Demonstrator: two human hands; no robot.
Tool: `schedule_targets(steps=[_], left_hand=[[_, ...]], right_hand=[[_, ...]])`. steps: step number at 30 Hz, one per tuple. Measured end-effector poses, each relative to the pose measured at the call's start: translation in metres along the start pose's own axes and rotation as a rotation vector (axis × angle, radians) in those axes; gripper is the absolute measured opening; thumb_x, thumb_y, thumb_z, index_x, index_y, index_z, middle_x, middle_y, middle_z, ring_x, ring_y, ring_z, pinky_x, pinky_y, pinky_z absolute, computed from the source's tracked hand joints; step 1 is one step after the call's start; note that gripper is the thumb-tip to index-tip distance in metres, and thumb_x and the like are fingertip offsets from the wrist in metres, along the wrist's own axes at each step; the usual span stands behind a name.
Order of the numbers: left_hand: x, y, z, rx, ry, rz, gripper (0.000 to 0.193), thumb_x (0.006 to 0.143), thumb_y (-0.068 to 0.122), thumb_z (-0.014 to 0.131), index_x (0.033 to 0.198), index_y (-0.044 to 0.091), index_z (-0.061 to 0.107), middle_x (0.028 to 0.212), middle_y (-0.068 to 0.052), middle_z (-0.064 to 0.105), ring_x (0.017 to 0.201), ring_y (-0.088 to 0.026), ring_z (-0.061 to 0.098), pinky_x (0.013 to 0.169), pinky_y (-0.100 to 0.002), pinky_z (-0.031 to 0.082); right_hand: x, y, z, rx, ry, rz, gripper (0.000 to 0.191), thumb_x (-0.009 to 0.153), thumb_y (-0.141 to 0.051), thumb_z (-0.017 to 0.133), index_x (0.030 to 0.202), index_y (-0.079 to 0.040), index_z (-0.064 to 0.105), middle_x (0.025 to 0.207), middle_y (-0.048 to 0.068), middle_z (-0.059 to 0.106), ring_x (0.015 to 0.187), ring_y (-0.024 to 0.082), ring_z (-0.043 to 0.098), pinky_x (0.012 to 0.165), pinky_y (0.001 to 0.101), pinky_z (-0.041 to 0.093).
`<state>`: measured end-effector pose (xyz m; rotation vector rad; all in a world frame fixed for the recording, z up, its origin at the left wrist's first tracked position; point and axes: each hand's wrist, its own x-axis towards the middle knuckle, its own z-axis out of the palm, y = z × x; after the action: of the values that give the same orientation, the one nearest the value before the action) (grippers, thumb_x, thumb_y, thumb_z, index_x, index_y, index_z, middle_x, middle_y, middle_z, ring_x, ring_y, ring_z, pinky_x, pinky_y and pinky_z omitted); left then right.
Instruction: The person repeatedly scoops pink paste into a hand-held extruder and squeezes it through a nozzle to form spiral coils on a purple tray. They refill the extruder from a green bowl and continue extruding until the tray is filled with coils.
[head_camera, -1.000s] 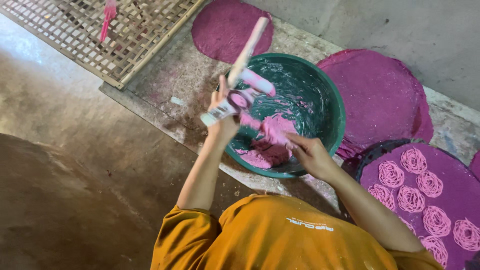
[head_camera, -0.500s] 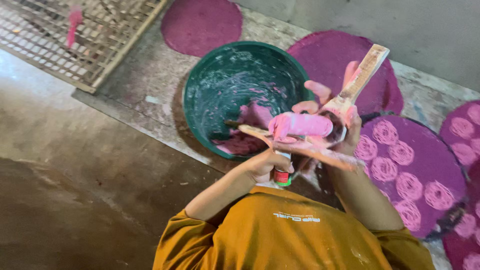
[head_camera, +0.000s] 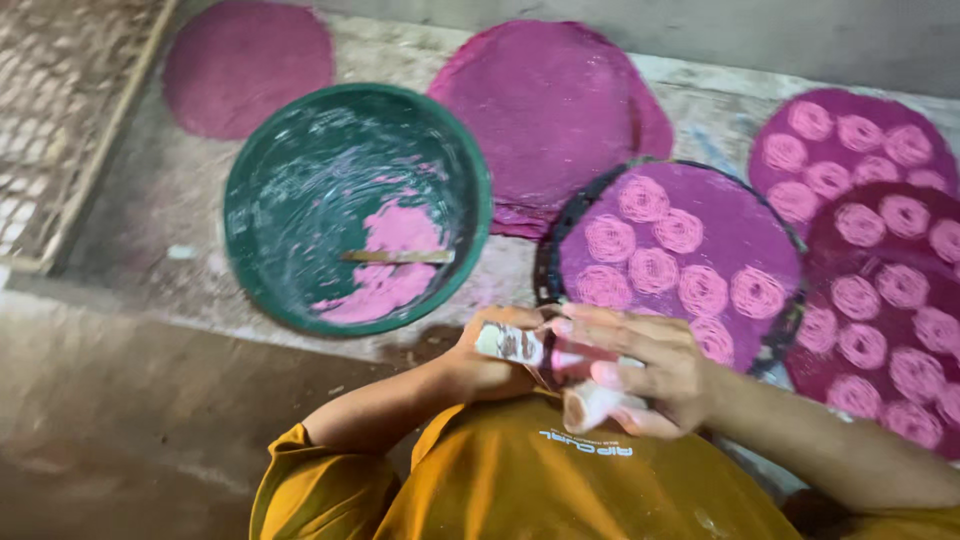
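My left hand (head_camera: 478, 366) and my right hand (head_camera: 655, 372) are together close to my chest, both closed around a pale wooden press tool (head_camera: 512, 343) smeared with pink dough. The tool's lower end (head_camera: 592, 407) sticks out under my right fingers. Beyond my left hand stands a green basin (head_camera: 262, 168) with a lump of pink dough (head_camera: 392, 258) and a thin wooden stick (head_camera: 398, 257) lying across it. A round tray (head_camera: 652, 244) covered in purple cloth, carrying several pink dough spirals, lies just beyond my right hand.
Two more purple rounds with pink spirals (head_camera: 850, 140) (head_camera: 890, 320) lie at the right. Plain purple rounds (head_camera: 550, 100) (head_camera: 248, 62) sit at the back. A lattice rack (head_camera: 55, 120) is at the far left. A dark floor (head_camera: 120, 420) runs along the near side.
The tool has come down from over the basin and tray to my chest, and both hands now close around it. The stick now lies in the basin.
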<state>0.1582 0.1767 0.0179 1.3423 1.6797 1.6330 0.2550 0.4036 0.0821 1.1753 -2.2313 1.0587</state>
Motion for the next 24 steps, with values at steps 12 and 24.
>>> schedule_targets(steps=[12, 24], left_hand=[[0.199, -0.074, 0.076, 0.178, -0.743, -0.017, 0.052, 0.081, 0.026, 0.081, 0.127, 0.006, 0.068, 0.117, -0.013, 0.075, 0.109, -0.021, 0.071, 0.100, -0.034, 0.055], [0.403, -0.199, 0.163, 1.024, -0.393, -0.027, 0.041, 0.092, 0.012, 0.056, 0.121, 0.033, 0.076, 0.121, -0.010, 0.073, 0.110, -0.031, 0.071, 0.092, -0.047, 0.057]], right_hand=[[-0.269, -0.028, -0.042, 0.802, 0.342, 1.219, 0.126, 0.058, -0.048, 0.090, 0.160, -0.005, 0.029, 0.162, 0.010, 0.034, 0.140, 0.022, 0.039, 0.100, 0.0404, 0.041], [-0.409, -0.156, 0.022, 0.424, 1.164, 1.420, 0.085, 0.078, -0.012, 0.080, 0.151, 0.005, 0.039, 0.131, 0.028, 0.048, 0.118, 0.039, 0.043, 0.097, 0.0500, 0.036]])
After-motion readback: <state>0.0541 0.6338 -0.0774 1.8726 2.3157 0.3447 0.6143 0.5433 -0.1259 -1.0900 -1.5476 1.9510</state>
